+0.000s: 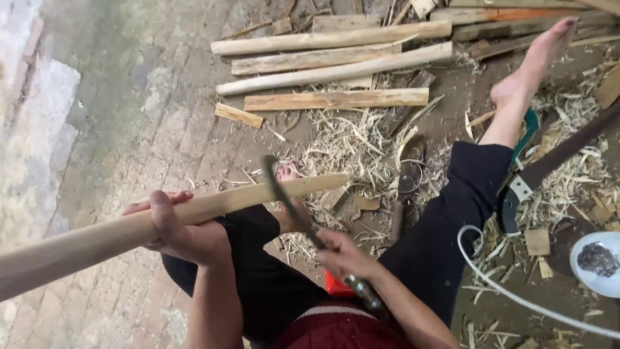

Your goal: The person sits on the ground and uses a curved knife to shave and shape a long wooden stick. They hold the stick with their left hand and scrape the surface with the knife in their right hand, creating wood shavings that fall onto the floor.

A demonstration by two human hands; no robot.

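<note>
My left hand [175, 227] grips a long pale wooden pole [245, 198] that runs from the lower left up toward the middle. My right hand [342, 253] holds a tool with a curved dark blade [279, 191] by its handle [361, 292]. The blade rests against the pole near its far end. My legs in dark trousers are spread, with bare feet over the ground.
Several peeled poles and planks [336, 55] lie at the top. Wood shavings [352, 139] cover the ground. A saw with a dark handle [549, 165] lies at right, beside a white bowl [597, 262] and a white cord [510, 294]. Paved bricks at left.
</note>
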